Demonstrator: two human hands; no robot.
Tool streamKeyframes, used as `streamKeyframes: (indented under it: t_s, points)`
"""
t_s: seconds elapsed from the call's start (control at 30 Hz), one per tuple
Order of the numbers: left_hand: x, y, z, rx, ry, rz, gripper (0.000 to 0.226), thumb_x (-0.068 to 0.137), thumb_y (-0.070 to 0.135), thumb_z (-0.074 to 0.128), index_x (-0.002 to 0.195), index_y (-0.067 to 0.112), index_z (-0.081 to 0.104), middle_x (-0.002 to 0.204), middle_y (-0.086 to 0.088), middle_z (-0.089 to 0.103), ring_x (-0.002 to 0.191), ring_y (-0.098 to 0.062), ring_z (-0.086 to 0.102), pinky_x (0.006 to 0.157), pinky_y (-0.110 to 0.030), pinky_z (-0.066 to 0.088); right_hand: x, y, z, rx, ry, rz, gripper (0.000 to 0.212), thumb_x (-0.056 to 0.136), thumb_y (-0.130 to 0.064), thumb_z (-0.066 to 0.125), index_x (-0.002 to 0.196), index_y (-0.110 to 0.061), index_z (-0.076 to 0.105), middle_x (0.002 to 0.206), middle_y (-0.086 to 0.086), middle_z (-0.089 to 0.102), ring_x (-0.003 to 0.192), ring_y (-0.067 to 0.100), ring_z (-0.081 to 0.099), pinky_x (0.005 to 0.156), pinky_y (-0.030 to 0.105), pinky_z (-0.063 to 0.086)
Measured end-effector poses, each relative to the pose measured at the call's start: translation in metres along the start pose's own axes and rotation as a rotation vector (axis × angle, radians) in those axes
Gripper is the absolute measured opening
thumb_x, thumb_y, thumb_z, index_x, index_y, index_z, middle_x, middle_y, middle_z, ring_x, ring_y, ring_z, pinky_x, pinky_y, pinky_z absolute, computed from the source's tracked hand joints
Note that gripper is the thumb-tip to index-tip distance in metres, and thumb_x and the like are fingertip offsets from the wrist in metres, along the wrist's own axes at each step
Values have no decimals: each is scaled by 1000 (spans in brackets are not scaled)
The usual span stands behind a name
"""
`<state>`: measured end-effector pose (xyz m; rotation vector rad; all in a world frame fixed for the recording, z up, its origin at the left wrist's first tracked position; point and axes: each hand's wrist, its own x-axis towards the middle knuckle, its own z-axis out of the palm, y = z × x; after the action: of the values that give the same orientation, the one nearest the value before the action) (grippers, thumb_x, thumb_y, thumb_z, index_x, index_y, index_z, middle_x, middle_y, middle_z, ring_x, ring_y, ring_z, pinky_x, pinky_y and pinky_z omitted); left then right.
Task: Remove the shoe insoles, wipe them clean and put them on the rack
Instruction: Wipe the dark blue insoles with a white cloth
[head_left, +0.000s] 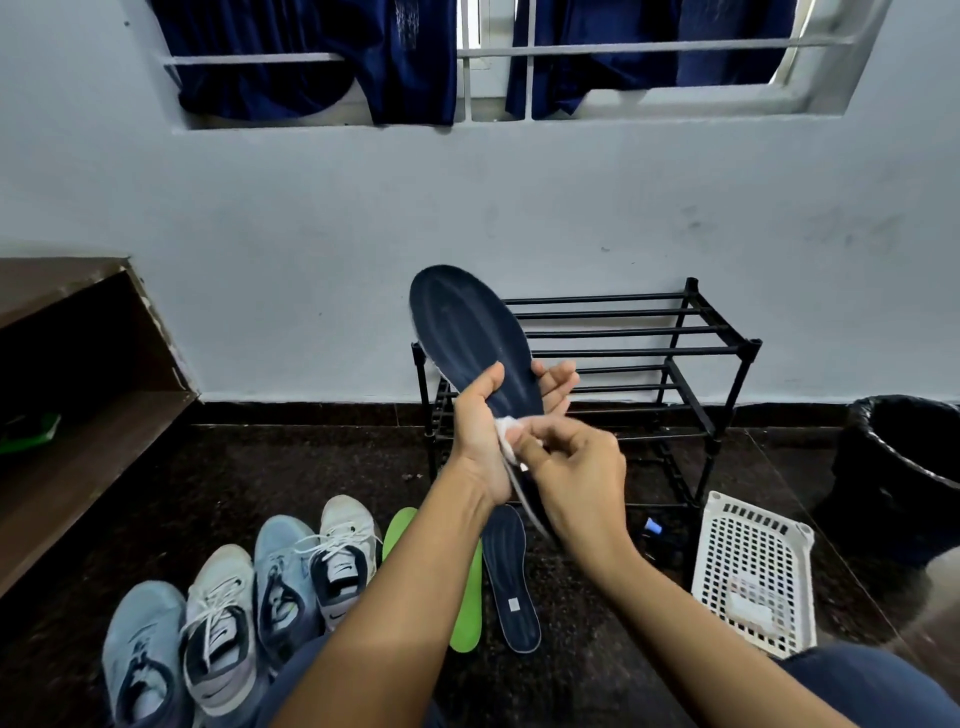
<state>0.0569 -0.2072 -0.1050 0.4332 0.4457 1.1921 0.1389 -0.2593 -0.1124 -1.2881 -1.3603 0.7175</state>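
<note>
Held a navy insole (467, 332) up in front of the black rack (623, 352), long axis running steeply from the heel, low and near the body, to the rounded toe, high and slightly left. Showed its dark ribbed face to the camera, with a pale foam edge along the lower left side. Gripped it around the waist with the left hand (478, 441): thumb laid on the front face, fingers curled round behind and showing past the right edge, forearm rising from the lower left. Pinched a small crumpled white wipe (504, 431) in the right hand (576, 467), thumb and forefinger closed on it, and pressed it to the heel half of the insole just beside the left palm; other fingers curled, forearm coming in from the lower right. Had both hands close together, meeting at the wipe. Saw, flat on the dark speckled floor (260, 467) below, a second navy insole (511, 582) with a small pale label, long axis running toward the rack, and a bright green insole (467, 608) parallel beside it. Saw four laced sneakers (280, 571) in pale blue and white in a row to the left, toes toward the wall. Saw a white perforated plastic basket (753, 561) right of the rack, near a black bin (904, 467).
</note>
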Motion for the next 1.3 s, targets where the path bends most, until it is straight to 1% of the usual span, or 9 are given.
streamKeyframes:
  t_s: [0.1, 0.27, 0.43, 0.63, 0.8, 0.93, 1.0, 1.17, 1.3]
  points:
    - [-1, 1, -2, -23, -14, -10, 41, 98, 36, 34, 86, 6, 61, 96, -14, 72, 95, -23, 71, 94, -34, 47, 7, -1, -10, -87, -130, -34, 4, 77, -25, 75, 75, -28, 74, 65, -11, 69, 59, -1, 60, 59, 13, 43]
    - [-2, -6, 4, -7, -24, -63, 47, 96, 40, 35, 88, 6, 66, 104, -9, 69, 106, -23, 60, 106, -35, 40, 25, -1, -8, -193, 152, -155, 5, 78, -23, 73, 77, -28, 73, 83, -6, 72, 67, 6, 59, 66, 17, 42]
    - [-3, 7, 0, -101, -4, 2, 35, 97, 33, 37, 87, 6, 57, 97, -19, 71, 97, -26, 70, 94, -36, 48, 8, -2, -5, -109, -142, -92, 6, 77, -22, 75, 75, -28, 73, 61, -9, 66, 51, 2, 50, 53, 15, 38]
    - [-2, -3, 3, 14, -18, -51, 38, 98, 38, 34, 112, 8, 51, 89, -7, 73, 92, -20, 65, 91, -32, 47, 22, 0, -1, -388, 290, -306, 2, 78, -19, 73, 80, -19, 71, 87, -3, 72, 69, 18, 65, 61, 29, 48]
    - [-1, 7, -3, -47, 2, -13, 35, 97, 34, 38, 95, 5, 56, 96, -16, 72, 100, -26, 69, 95, -37, 48, 7, 1, -4, -125, -113, -108, 4, 78, -21, 73, 77, -25, 73, 54, -15, 60, 49, 2, 50, 52, 11, 34]
    - [-2, -3, 2, 22, -13, -50, 39, 97, 38, 37, 87, 10, 62, 87, -8, 71, 84, -20, 66, 86, -31, 50, 27, 1, -8, -546, 251, -331, 3, 78, -24, 72, 78, -24, 69, 78, -7, 68, 61, 17, 61, 52, 23, 38]
    - [-2, -5, 4, 41, -13, -53, 44, 98, 39, 36, 83, 9, 65, 84, -6, 70, 80, -18, 65, 80, -29, 52, 25, 3, -3, -485, 338, -396, 5, 77, -21, 73, 77, -20, 68, 82, -6, 69, 62, 13, 60, 52, 25, 41]
    - [-1, 7, -2, -57, 2, 3, 34, 97, 34, 40, 88, 6, 57, 99, -17, 70, 105, -26, 68, 101, -36, 45, 6, 0, -5, -63, -93, -103, 3, 77, -19, 74, 76, -22, 73, 47, -20, 55, 42, 3, 44, 47, 13, 32]
    - [-3, 0, 5, -7, -31, -25, 35, 98, 37, 39, 92, 8, 57, 99, -13, 70, 97, -23, 69, 81, -33, 54, 12, 0, -2, -351, 208, -315, 5, 78, -29, 69, 78, -24, 71, 76, -11, 70, 63, 7, 62, 59, 22, 46]
